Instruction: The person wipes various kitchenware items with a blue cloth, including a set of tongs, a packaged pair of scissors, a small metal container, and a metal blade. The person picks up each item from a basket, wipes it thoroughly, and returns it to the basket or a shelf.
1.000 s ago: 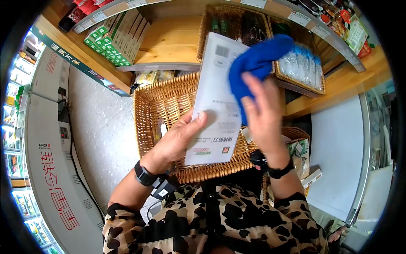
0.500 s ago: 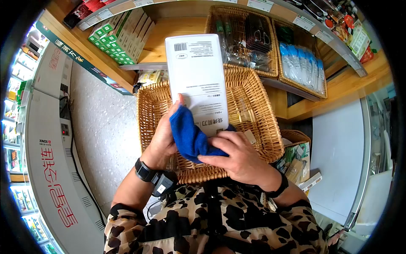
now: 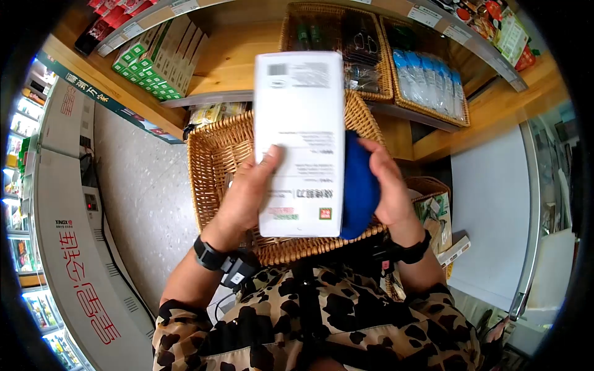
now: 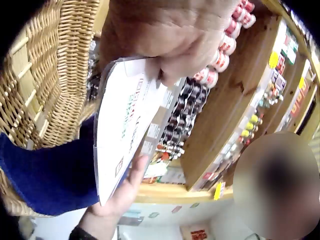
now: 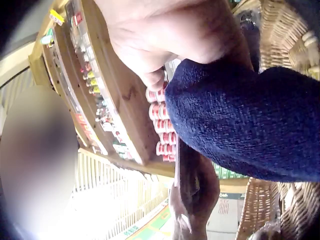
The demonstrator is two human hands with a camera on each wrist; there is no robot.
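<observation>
- Flat white printed box [image 3: 303, 117], over tan wicker basket [image 3: 203, 179]: our left hand [image 3: 245, 195] pinches its eight-o'clock edge.
- Blue cloth [image 3: 361, 191], in our right hand's [image 3: 392, 195] curled fingers: shifted from face to four-o'clock edge, apparently wiping there.

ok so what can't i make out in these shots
White rectangular printed package: small print blurred, head view.
Left hand: fingertips except the thumb's hidden behind the package, head view.
Blue fabric cloth: left part hidden by the package, head view.
Brown woven wicker basket: cut off by the picture's left edge, left wrist view.
</observation>
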